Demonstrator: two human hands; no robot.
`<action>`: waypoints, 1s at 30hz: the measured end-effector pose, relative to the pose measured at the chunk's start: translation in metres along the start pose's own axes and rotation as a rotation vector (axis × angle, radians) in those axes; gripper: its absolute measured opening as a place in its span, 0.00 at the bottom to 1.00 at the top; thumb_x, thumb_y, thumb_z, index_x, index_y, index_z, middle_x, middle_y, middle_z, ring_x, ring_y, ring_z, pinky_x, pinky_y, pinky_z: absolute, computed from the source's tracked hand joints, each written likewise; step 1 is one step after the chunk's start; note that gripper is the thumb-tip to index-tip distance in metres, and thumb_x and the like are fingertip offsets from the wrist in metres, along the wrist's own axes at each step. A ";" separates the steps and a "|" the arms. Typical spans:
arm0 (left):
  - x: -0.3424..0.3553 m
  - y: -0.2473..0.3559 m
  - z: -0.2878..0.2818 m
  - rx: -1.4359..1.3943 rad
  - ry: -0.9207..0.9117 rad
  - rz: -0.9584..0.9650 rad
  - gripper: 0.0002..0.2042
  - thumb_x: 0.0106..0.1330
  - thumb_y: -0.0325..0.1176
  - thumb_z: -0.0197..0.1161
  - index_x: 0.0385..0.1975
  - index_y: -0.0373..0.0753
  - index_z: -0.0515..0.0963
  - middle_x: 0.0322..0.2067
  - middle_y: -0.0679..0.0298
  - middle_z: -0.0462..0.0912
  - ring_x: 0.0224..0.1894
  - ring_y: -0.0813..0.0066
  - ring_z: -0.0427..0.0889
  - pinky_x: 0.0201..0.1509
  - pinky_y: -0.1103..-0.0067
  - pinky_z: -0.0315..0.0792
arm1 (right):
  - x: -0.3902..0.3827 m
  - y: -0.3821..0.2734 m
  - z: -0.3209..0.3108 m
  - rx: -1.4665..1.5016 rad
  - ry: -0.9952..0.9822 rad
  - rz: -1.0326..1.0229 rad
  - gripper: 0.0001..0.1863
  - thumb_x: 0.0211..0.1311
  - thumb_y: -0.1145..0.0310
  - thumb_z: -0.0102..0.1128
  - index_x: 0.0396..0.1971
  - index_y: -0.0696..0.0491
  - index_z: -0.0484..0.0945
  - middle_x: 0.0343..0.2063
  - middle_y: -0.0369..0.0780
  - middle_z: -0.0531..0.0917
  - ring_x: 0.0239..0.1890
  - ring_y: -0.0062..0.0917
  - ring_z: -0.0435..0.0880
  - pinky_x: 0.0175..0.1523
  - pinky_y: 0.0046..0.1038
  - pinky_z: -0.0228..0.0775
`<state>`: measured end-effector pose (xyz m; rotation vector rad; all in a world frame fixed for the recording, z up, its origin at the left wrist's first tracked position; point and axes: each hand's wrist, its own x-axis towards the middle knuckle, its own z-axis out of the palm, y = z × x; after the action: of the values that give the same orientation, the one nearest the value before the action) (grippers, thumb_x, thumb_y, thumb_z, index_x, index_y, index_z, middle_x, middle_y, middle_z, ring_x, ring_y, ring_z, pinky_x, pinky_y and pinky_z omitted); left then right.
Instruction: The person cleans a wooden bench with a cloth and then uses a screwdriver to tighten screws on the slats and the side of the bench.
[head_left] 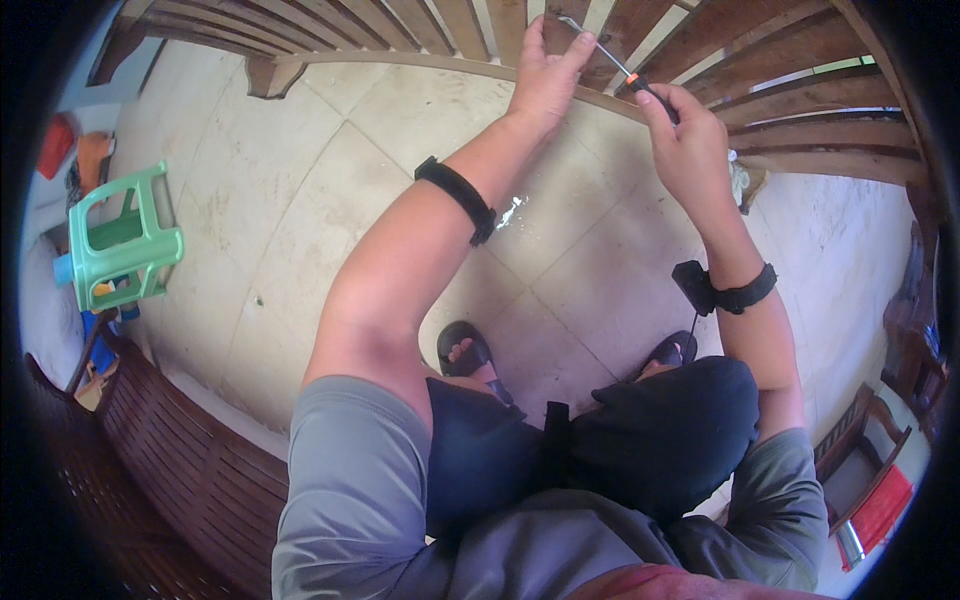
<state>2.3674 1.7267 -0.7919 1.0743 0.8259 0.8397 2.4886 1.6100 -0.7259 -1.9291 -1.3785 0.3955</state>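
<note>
R hand (690, 140) clenched on screwdriver (618, 65) handle, orange/black grip, shaft angled up-left, tip at wooden slats (720, 50) near top edge. L hand (545, 75) up beside tip, fingers (580, 48) touching shaft and slat rail; grip vs. just steadying, can't tell. Black straps on both wrists. Green plastic stool (120, 240) well apart, left, on tiled floor (300, 200).

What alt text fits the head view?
Seen from above, a seated person's right hand holds a screwdriver whose tip meets a slatted wooden frame steadied by the left hand. A green stool lies on the tile floor at left.
</note>
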 end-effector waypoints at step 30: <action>0.007 -0.003 0.001 0.237 -0.066 -0.001 0.50 0.60 0.62 0.53 0.65 0.32 0.30 0.54 0.49 0.65 0.52 0.63 0.70 0.56 0.71 0.64 | 0.005 -0.012 -0.017 -0.213 -0.027 -0.096 0.11 0.60 0.65 0.56 0.36 0.56 0.79 0.20 0.49 0.79 0.24 0.43 0.79 0.30 0.36 0.70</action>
<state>2.3718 1.7318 -0.7954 1.3029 0.8861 0.7130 2.4923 1.6101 -0.7046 -2.0237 -1.5780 0.2372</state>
